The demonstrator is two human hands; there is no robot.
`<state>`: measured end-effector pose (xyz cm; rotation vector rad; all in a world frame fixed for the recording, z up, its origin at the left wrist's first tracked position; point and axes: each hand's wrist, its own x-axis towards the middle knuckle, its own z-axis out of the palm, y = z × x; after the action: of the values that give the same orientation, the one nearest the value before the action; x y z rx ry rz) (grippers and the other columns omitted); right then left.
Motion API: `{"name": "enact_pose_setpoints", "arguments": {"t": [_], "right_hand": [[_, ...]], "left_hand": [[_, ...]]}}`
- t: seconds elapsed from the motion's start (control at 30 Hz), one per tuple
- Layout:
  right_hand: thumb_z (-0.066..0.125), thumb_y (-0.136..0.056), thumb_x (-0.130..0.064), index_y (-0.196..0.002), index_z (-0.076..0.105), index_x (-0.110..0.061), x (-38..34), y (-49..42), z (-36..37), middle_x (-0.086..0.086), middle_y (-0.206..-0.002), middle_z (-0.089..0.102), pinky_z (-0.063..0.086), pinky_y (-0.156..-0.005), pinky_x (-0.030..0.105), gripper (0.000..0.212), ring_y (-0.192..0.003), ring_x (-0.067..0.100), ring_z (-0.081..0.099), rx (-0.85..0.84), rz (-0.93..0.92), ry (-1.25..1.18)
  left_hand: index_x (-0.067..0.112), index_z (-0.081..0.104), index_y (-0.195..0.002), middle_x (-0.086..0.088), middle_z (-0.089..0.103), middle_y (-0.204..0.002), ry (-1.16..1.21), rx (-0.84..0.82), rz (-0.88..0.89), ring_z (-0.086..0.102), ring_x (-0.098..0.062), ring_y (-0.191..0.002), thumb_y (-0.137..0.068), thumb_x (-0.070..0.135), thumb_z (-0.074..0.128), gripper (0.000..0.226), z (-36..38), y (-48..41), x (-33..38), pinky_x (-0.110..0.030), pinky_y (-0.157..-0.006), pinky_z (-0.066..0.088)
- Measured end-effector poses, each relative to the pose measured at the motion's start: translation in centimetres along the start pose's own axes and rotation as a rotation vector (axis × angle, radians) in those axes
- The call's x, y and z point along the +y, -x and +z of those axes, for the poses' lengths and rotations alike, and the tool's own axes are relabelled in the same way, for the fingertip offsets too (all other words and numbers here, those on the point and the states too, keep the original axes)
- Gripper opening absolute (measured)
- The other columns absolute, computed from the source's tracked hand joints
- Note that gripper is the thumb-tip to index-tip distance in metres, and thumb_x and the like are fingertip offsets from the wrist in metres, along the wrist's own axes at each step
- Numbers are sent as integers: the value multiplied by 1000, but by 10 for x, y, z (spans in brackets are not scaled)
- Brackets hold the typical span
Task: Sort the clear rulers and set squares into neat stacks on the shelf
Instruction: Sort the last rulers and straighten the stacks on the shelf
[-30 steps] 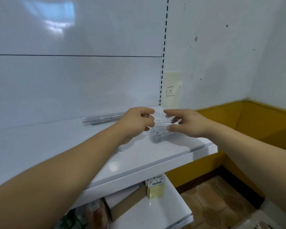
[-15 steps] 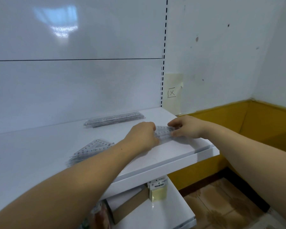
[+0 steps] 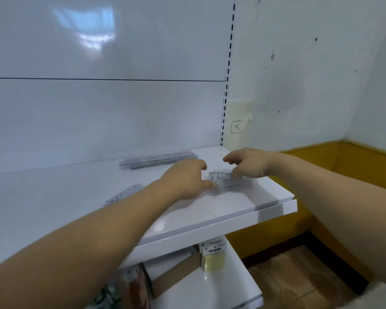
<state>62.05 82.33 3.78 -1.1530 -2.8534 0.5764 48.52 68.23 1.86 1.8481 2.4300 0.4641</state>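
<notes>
Two bare arms reaching over a white shelf [image 3: 243, 216] fixed to a glossy white back panel [image 3: 98, 112]. Landmark throughout: the shelf's right front corner.

Just behind that corner, lying flat on the shelf top: a small stack of clear rulers [image 3: 226, 179] with printed numbers, partly blurred. Left hand [image 3: 185, 179] at the stack's left end, palm down, fingers curled, thumb tip touching the near edge of the stack; pinching or only pressing, cannot tell. Right hand [image 3: 246, 163] at the stack's right end, fingers loosely spread and bent downward, fingertips on or just above the plastic; contact not clear through the motion blur.

Farther back and left of the corner, close to the back panel: a long bundle of clear rulers [image 3: 158, 158], lying parallel to the panel, apart from both hands.

Well left of the corner, partly hidden behind the left forearm: a clear set square [image 3: 125, 194] with a numbered edge, flat on the shelf.

Below the corner, on the lower shelf [image 3: 221, 284]: a pale yellow pack of sticky notes [image 3: 213, 256], beside a brown cardboard box [image 3: 176, 274].

On the wall behind the corner: a yellowish note [image 3: 237, 123] with a boxed cross drawn on it.
</notes>
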Motion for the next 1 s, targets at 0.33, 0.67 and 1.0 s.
{"name": "enact_pose_setpoints", "arguments": {"t": [0.33, 0.67, 1.0], "right_hand": [[49, -92, -52, -145, 34, -20, -125, -31, 21, 0, -151, 35, 28, -111, 33, 64, -135, 21, 36, 93, -273, 192], [43, -93, -55, -148, 28, -22, -381, -27, 122, 1, -154, 28, 23, -112, 35, 66, -140, 22, 27, -12, -575, 268], [43, -93, -52, -146, 29, -17, -571, -20, 222, 6, -154, 27, 26, -110, 34, 65, -140, 24, 28, -105, -722, 328]], "left_hand": [[25, 38, -142, 2, 35, -150, -79, -8, -269, 40, -20, -132, -88, 53, 54, 64, -56, 85, -102, -36, -107, 34], [26, 36, -143, 4, 31, -153, -108, 56, -666, 33, -20, -137, -88, 55, 52, 65, -119, 282, -300, -37, -111, 30], [25, 37, -143, 1, 32, -152, -116, 70, -906, 35, -22, -135, -89, 56, 49, 63, -169, 425, -439, -36, -109, 31]]}}
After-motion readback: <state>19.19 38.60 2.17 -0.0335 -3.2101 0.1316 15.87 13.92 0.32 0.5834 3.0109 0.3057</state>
